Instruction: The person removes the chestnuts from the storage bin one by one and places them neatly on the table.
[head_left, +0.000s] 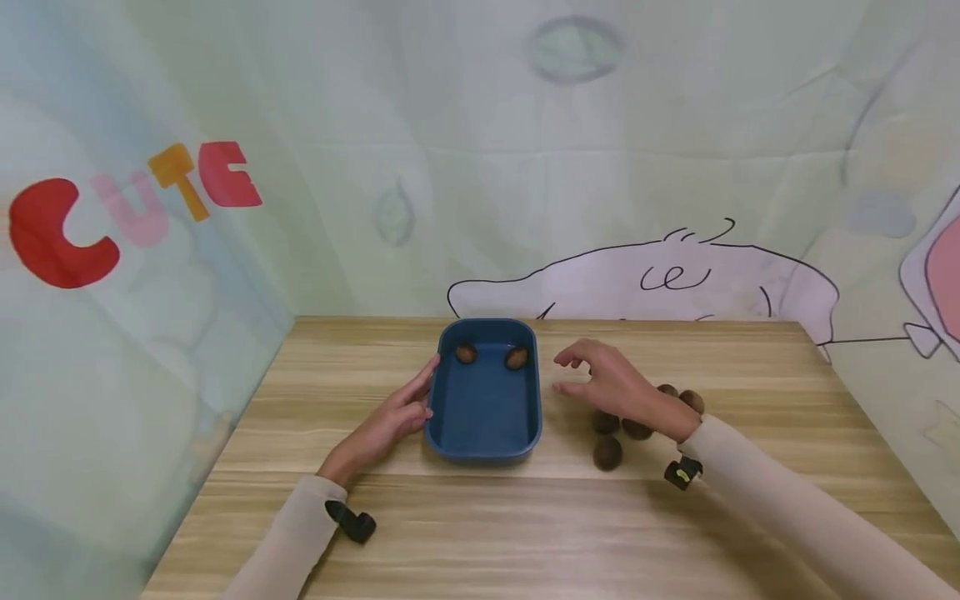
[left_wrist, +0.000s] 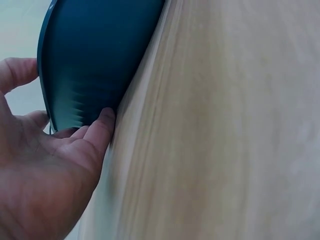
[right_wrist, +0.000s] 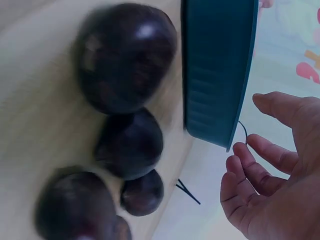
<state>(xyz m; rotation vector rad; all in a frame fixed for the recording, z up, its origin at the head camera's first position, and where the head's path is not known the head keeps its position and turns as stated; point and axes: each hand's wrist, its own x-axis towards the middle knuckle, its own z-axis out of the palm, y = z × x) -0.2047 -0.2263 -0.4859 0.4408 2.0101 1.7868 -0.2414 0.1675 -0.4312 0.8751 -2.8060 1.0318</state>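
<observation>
A blue rectangular box (head_left: 486,412) stands on the table with two brown egg-shaped fruits in its far part, a left one (head_left: 466,353) and a right one (head_left: 516,358). My left hand (head_left: 386,427) rests against the box's left wall, thumb and fingers spread along it; the left wrist view shows fingertips (left_wrist: 106,114) touching the wall. Right of the box hovers my right hand (head_left: 611,382), fingers loosely bent and thumb apart, nothing between them. Below it lie several dark purple-brown, smooth round fruits, like passion fruit (right_wrist: 127,57); the hand partly covers them in the head view.
The wood-grain table (head_left: 480,533) ends at a printed cloth backdrop (head_left: 360,233) behind and at both sides. One loose fruit (head_left: 607,452) lies nearest the front. Each wrist carries a small black camera on a strap.
</observation>
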